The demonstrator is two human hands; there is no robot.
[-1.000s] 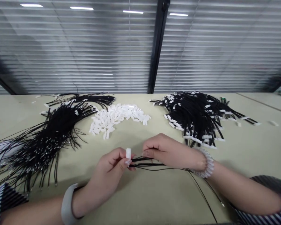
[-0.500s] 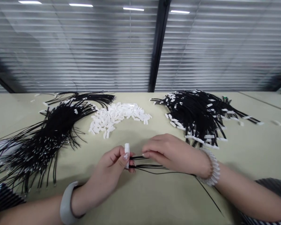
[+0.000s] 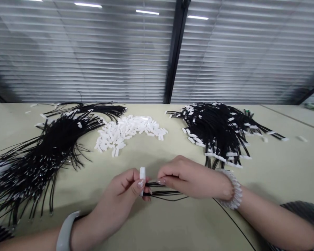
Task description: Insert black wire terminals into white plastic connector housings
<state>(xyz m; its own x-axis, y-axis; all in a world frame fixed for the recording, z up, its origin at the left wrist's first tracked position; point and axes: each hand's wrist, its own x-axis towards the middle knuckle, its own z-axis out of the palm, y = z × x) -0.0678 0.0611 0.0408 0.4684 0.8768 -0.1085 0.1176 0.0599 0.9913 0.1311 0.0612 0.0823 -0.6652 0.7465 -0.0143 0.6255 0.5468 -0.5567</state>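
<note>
Between thumb and fingers, my left hand [image 3: 125,191] grips a white plastic connector housing [image 3: 142,173], held upright. Several thin black wires [image 3: 163,194] run out of its right side toward my other hand. My right hand [image 3: 188,177] is closed in a pinch on the black wires a short way right of the housing. The wire ends inside the housing are hidden. One long wire trails below my right wrist toward the bottom right.
A heap of white housings [image 3: 128,130] lies on the table [image 3: 157,230] beyond my hands. Loose black wires [image 3: 49,150] are piled at left. At right is a pile of black wires with white housings on them [image 3: 217,129]. Window blinds [image 3: 94,52] stand behind.
The whole view has shifted slightly, so both hands sit a little lower in the picture. My right hand's pinch stays close to the housing; the grips look the same.
</note>
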